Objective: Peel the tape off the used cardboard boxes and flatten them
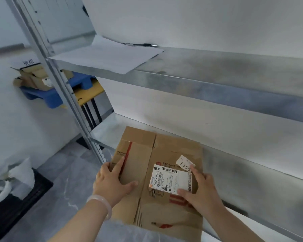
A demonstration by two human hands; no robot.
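Note:
A flattened brown cardboard box [164,154] lies across the front edge of the lower metal shelf [252,165], partly overhanging it. It carries a white shipping label [170,179], a small white tag marked 1355 [184,163] and red printed stripes. My left hand [112,180] rests on the box's left panel with fingers spread flat, thumb pointing right. My right hand [198,187] lies on the right side, its fingers straight on the label's right edge. No loose tape is visible.
An upper metal shelf [217,72] holds a white paper sheet [108,56] and a black pen [142,44]. A shelf upright [59,81] stands at left. Beyond it, cardboard boxes [33,75] sit on a blue pallet [47,95]. A black bin [16,194] sits on the floor at left.

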